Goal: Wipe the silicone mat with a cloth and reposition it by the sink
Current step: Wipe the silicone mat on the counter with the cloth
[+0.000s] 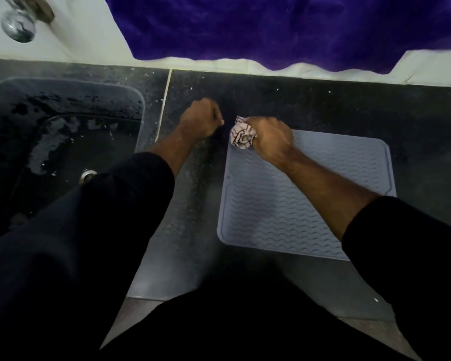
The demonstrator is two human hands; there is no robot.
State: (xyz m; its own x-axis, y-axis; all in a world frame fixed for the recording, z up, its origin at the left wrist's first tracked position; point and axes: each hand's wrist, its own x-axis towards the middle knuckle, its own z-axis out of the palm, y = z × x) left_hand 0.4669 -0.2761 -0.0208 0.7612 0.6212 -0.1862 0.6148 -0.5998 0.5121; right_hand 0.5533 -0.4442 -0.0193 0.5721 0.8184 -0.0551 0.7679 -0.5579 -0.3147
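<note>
Here, right hand grips cloth on mat corner (far-left), left hand fisted beside.

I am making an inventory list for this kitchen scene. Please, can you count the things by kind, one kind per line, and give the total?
Silicone mat, grey-blue, on the counter: 1
Cloth, striped, bunched in the right hand: 1
Purple fabric hanging on the wall: 1
Sink, dark and wet: 1
Tap, metal: 1
Hands, with the left hand: 2
Total: 7
</note>
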